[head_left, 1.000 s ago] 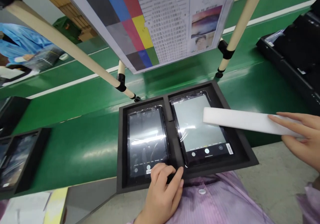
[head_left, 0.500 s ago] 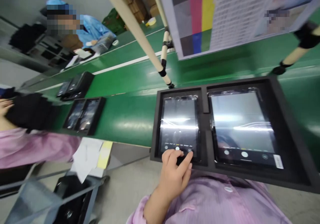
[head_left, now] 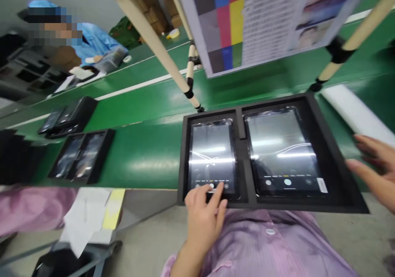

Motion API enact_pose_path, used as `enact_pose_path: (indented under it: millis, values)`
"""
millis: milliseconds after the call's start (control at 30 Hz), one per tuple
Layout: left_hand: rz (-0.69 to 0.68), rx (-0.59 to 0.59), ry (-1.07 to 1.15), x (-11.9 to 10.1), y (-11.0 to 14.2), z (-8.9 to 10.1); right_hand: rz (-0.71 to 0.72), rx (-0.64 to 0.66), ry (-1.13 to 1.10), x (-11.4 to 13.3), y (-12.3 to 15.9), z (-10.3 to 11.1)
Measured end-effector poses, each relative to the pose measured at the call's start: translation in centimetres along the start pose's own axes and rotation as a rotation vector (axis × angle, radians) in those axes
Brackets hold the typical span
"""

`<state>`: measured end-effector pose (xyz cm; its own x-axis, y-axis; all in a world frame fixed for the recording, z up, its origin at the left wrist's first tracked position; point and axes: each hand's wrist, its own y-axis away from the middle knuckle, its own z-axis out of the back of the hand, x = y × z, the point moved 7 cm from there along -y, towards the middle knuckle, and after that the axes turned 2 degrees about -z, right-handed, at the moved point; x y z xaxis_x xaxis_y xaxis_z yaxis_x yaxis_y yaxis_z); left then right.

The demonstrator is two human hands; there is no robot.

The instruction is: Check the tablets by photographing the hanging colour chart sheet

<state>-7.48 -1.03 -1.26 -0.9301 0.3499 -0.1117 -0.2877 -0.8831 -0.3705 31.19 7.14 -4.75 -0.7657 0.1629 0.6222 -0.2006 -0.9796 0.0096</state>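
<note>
While lying flat, left tablet (head_left: 212, 149): in left recess of black foam tray (head_left: 328, 145); probably light, stiff, slick, fragile; best held by edges.
Left hand (head_left: 203, 213): loosely bent over lower screen, gripping nothing.
Right hand (head_left: 378, 171): spread, beside white foam bar (head_left: 361, 111); contact unclear.

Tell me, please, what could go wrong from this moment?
The left hand has its fingers at the on-screen buttons of the left tablet, so an unwanted tap is possible. The tray seems to reach past the near edge of the bench; a downward push might tip it. The right hand is close to the white bar and could knock it.
</note>
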Motion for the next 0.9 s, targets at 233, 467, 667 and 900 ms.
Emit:
enact_pose_path:
  millis: [233,467,667,900]
  values:
    - [0.365,0.088,-0.228,5.0,1.7,0.7,-0.060,0.271,-0.048,3.5,1.7,-2.9]
    - [0.644,0.072,0.044,6.0,2.1,-0.5,-0.015,0.198,-0.014,3.2,2.0,-3.1]
    - [0.702,0.080,0.170,6.6,2.2,-1.0,-0.264,0.017,-0.484,0.7,1.7,-2.4]
    - [0.813,0.085,0.411,6.7,1.6,-2.2,-0.475,-0.080,-0.820,-0.9,2.3,-2.8]
